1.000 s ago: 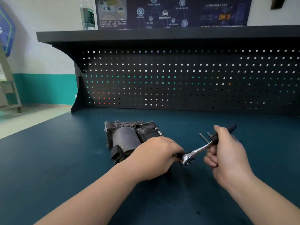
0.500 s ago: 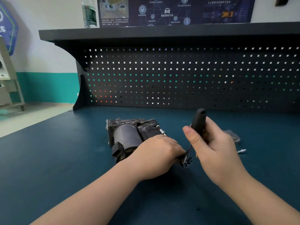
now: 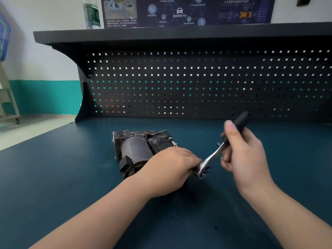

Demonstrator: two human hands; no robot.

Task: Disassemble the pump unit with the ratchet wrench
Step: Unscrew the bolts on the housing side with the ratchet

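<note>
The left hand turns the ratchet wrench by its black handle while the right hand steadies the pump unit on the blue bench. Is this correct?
The hands are swapped. In the head view the right hand grips the ratchet wrench by its black handle, and the left hand steadies the pump unit on the blue bench.

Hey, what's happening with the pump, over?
Left hand holds pump unit steady. Right hand grips ratchet wrench handle, head at pump's right end. Nothing in the way.

chinese text on wall poster (image 3: 186, 11), too blurred to read
</note>
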